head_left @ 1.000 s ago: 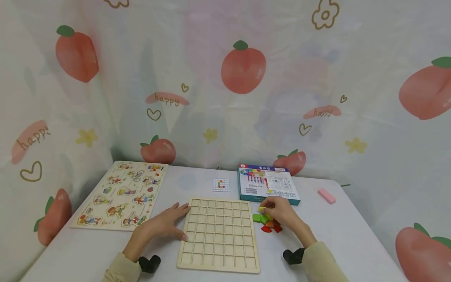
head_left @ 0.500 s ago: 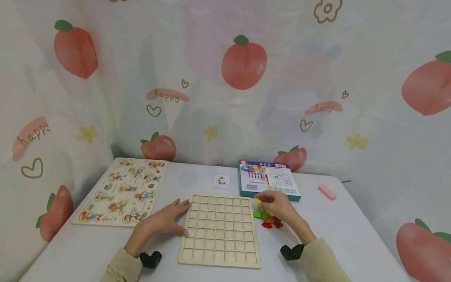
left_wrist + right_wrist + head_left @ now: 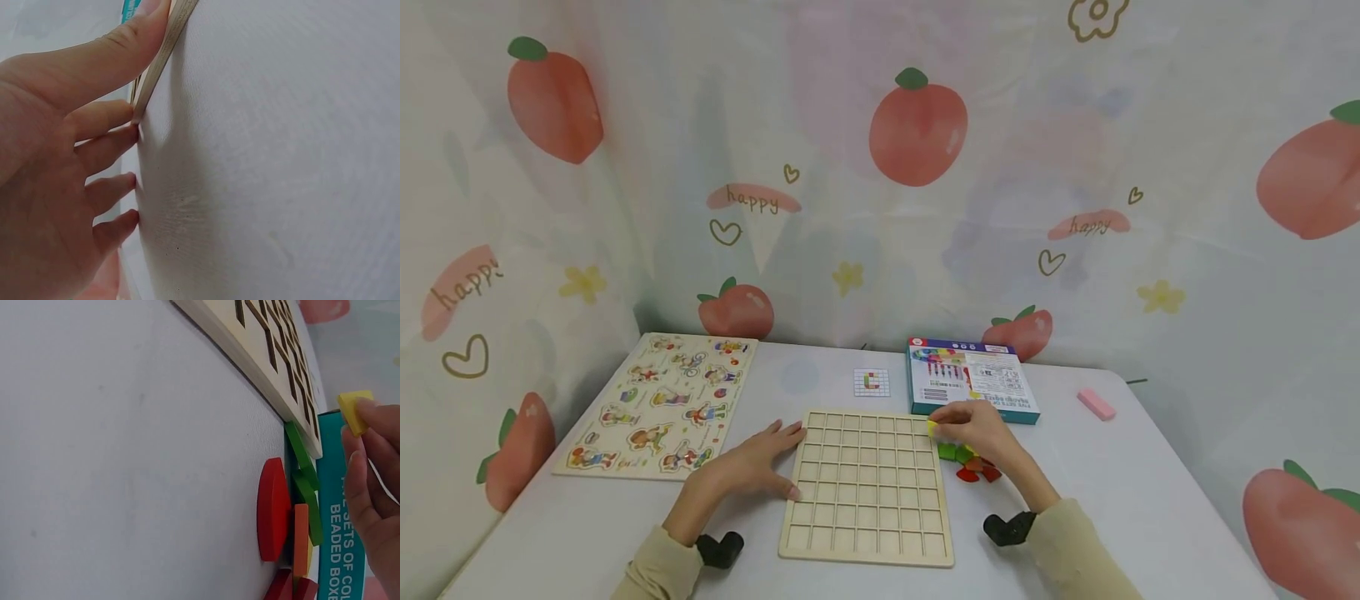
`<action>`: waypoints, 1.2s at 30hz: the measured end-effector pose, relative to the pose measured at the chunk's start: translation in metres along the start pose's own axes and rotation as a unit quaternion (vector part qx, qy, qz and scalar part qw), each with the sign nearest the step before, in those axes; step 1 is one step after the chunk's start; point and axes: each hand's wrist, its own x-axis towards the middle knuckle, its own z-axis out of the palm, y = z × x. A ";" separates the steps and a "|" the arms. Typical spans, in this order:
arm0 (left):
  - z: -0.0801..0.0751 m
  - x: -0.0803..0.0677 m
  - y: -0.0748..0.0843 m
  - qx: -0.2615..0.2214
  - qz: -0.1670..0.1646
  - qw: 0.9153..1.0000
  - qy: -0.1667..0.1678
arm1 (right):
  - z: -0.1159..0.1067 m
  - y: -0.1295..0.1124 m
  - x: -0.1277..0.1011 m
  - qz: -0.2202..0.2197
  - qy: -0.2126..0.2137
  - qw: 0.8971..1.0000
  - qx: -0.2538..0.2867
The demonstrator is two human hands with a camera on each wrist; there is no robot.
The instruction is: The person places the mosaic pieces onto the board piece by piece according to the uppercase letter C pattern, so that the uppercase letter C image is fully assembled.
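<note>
In the head view the right hand (image 3: 976, 429) covers part of the pile of coloured pieces (image 3: 972, 464), so their number cannot be told, and the print on the box (image 3: 972, 382) and the small card (image 3: 872, 382) is too small to read. In the right wrist view the box (image 3: 342, 544) is cut off by the lower edge, leaving only part of its lettering. The left wrist view shows only a thin edge of the wooden grid board (image 3: 164, 53) beside the left hand (image 3: 56, 156); the rest lies outside the picture.
</note>
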 end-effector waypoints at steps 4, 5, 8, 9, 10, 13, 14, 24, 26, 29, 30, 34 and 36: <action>-0.002 -0.002 0.000 -0.002 0.007 1.000 -0.001 | 0.005 -0.002 0.004 -0.008 -0.014 1.000 0.024; -0.002 -0.002 0.000 -0.003 0.009 1.000 -0.002 | 0.006 -0.002 0.005 -0.009 -0.018 0.999 0.030; -0.003 -0.002 0.000 0.002 0.015 1.000 -0.006 | 0.010 -0.002 0.008 -0.018 -0.035 0.998 0.047; -0.003 -0.002 0.000 0.004 0.016 1.000 -0.005 | 0.012 -0.003 0.009 -0.021 -0.041 0.998 0.053; -0.003 -0.001 0.000 0.002 0.015 1.000 -0.005 | 0.013 -0.003 0.010 -0.024 -0.048 0.997 0.058; -0.002 -0.001 -0.001 0.001 0.014 1.000 -0.003 | 0.017 -0.004 0.012 -0.024 -0.063 0.995 0.071; -0.002 -0.001 -0.001 0.001 0.014 1.000 -0.001 | 0.019 -0.005 0.013 -0.021 -0.067 0.995 0.073; -0.003 -0.002 0.000 -0.012 -0.006 1.000 -0.001 | 0.031 -0.016 0.021 -0.018 -0.080 0.996 0.042; -0.002 0.000 -0.002 -0.010 -0.009 1.000 -0.001 | 0.032 -0.021 0.022 -0.024 -0.085 0.996 0.032; -0.002 0.000 -0.003 -0.010 -0.010 1.000 0.000 | 0.036 -0.026 0.024 -0.040 -0.091 0.995 0.018; -0.002 0.000 -0.004 -0.010 -0.011 1.000 0.000 | 0.037 -0.028 0.025 -0.047 -0.093 0.994 0.016; -0.001 0.000 -0.004 -0.010 -0.013 1.000 0.001 | 0.042 -0.031 0.029 -0.065 -0.102 0.993 0.000; -0.001 0.001 -0.004 -0.011 -0.013 1.000 0.001 | 0.044 -0.032 0.030 -0.067 -0.104 0.992 -0.012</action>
